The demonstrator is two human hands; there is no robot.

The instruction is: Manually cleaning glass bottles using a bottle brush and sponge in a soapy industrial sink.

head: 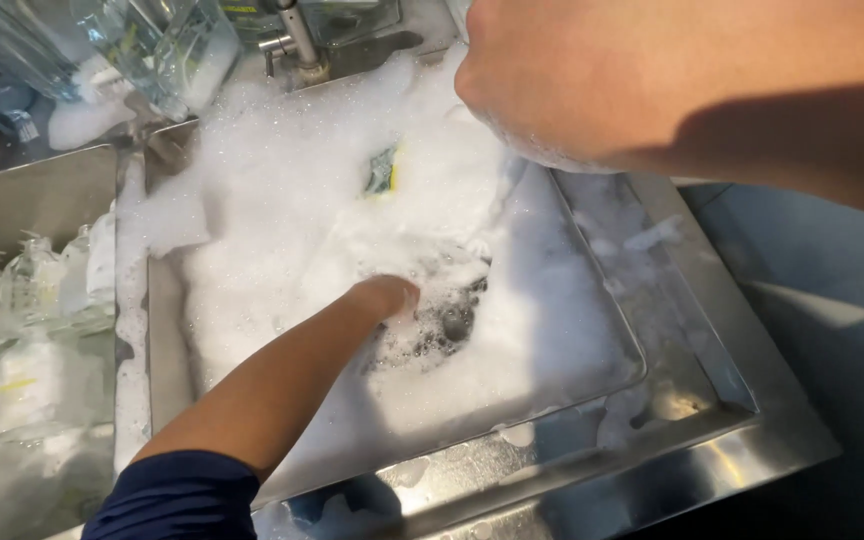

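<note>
Foam (pixel 282 190) — thick, white — half-buries a green-yellow sponge (pixel 383 172) in the sink (pixel 692 400).

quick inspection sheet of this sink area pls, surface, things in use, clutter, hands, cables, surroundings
surface: stainless steel sink basin, wet, mostly covered by thick white foam
job's things: green and yellow sponge half buried in the foam
clutter: clear glassware in the neighbouring left basin; clear glass containers at the back
grippers: left hand plunged into the foam, fingers hidden; right hand raised above the sink, suds on it, grip not visible
cables: nothing seen
surroundings: metal tap base behind the sink; dark floor to the right
</note>
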